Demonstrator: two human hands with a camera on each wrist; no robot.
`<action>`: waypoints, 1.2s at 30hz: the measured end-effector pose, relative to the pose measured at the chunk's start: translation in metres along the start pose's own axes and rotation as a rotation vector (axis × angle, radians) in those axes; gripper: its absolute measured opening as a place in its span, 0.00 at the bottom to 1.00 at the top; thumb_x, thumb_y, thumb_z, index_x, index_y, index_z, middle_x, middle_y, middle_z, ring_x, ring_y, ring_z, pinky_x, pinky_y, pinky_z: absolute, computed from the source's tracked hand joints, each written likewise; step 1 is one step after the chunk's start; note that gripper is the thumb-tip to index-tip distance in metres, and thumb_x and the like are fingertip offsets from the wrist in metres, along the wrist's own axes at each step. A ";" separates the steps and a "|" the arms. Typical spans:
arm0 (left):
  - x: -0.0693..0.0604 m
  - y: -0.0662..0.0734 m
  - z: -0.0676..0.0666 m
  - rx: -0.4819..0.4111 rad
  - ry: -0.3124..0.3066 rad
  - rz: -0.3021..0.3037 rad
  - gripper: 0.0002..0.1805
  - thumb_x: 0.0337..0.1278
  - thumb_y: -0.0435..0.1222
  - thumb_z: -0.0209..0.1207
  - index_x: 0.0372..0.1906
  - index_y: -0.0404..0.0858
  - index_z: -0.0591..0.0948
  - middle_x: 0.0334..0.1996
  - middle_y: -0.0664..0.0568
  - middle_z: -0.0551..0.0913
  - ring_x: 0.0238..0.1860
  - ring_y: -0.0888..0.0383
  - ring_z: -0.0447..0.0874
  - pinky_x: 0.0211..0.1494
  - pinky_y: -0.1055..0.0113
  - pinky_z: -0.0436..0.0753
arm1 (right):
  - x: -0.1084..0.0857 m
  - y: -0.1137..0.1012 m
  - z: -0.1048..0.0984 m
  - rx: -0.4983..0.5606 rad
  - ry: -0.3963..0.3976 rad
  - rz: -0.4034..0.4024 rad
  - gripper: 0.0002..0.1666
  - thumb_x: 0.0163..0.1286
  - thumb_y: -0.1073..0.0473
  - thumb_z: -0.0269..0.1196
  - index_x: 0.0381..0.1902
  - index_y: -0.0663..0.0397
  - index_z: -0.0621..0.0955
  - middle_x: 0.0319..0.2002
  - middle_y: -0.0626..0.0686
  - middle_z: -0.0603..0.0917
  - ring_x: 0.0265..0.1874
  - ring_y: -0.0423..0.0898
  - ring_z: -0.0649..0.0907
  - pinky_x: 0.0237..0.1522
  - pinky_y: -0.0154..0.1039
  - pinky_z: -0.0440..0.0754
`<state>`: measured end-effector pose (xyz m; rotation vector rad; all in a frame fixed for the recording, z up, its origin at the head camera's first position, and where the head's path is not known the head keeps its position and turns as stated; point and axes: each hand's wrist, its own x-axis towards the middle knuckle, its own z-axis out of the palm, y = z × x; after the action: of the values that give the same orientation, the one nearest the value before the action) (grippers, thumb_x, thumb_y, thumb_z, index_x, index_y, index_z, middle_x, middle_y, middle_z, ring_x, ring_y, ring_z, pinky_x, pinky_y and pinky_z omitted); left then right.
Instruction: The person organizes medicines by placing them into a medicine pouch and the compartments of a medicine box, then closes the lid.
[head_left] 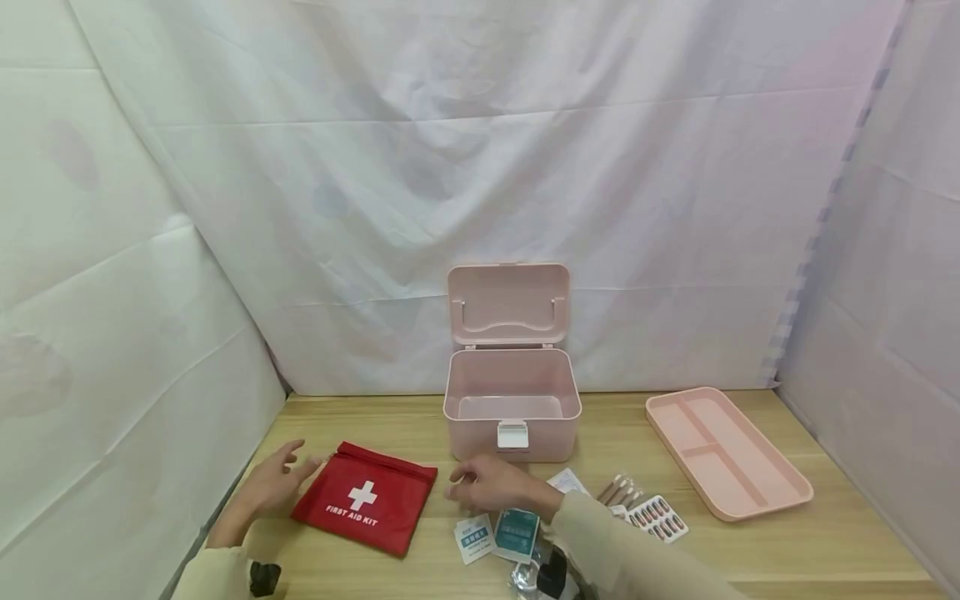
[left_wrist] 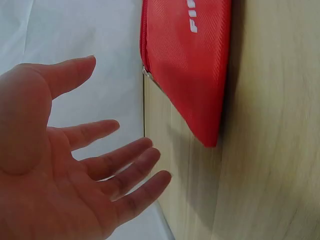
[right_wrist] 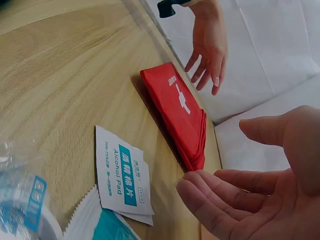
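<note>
A red first aid kit pouch [head_left: 375, 502] with a white cross lies flat on the wooden table, its zipper along the far edge. My left hand [head_left: 272, 483] hovers at the pouch's left side, fingers spread and apart from it; in the left wrist view the palm [left_wrist: 55, 185] faces the pouch corner [left_wrist: 200, 100]. To the pouch's right is my right hand [head_left: 491, 483], fingers loosely bent with nothing in them. The right wrist view has its fingertips [right_wrist: 192, 192] close to the near end of the pouch [right_wrist: 180, 115]; whether they touch, I cannot tell.
Behind the hands stands a pink box [head_left: 512, 437] with its lid [head_left: 510, 304] raised. A divided pink tray [head_left: 727, 454] lies at right. Alcohol pad packets [head_left: 474, 540], a teal packet [head_left: 516, 533], cotton swabs [head_left: 619, 492] and a capsule blister pack [head_left: 657, 520] lie near the right forearm.
</note>
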<state>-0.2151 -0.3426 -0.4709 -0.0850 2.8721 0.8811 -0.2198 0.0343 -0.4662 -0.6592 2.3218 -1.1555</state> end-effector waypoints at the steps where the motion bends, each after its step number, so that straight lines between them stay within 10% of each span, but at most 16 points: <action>1: 0.001 0.000 0.000 -0.008 -0.009 -0.005 0.39 0.73 0.51 0.50 0.72 0.24 0.58 0.62 0.20 0.67 0.62 0.26 0.69 0.56 0.34 0.74 | 0.001 0.001 0.001 0.041 0.006 0.030 0.23 0.68 0.52 0.65 0.53 0.64 0.81 0.31 0.52 0.85 0.30 0.46 0.85 0.34 0.36 0.81; 13: 0.008 -0.005 0.009 -0.131 -0.085 -0.070 0.43 0.72 0.54 0.50 0.72 0.24 0.56 0.60 0.22 0.69 0.59 0.30 0.72 0.57 0.38 0.76 | 0.024 0.011 0.019 0.375 0.023 0.174 0.15 0.69 0.57 0.64 0.45 0.65 0.82 0.37 0.58 0.85 0.36 0.54 0.87 0.42 0.48 0.86; 28: 0.011 -0.003 0.015 -0.255 -0.132 -0.126 0.41 0.71 0.55 0.51 0.71 0.24 0.60 0.63 0.24 0.69 0.61 0.32 0.72 0.60 0.39 0.75 | 0.040 0.009 0.046 0.462 0.133 0.248 0.16 0.67 0.53 0.66 0.43 0.60 0.83 0.33 0.58 0.81 0.27 0.48 0.83 0.35 0.42 0.85; 36: 0.013 -0.007 0.021 -0.352 -0.129 -0.180 0.41 0.66 0.53 0.59 0.71 0.28 0.64 0.46 0.39 0.78 0.41 0.51 0.77 0.41 0.61 0.80 | 0.041 0.005 0.048 0.542 0.125 0.230 0.31 0.67 0.55 0.66 0.63 0.62 0.71 0.37 0.56 0.82 0.34 0.49 0.82 0.41 0.43 0.84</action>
<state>-0.2245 -0.3361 -0.4939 -0.3047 2.5152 1.2887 -0.2244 -0.0168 -0.5040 -0.1230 1.9720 -1.6496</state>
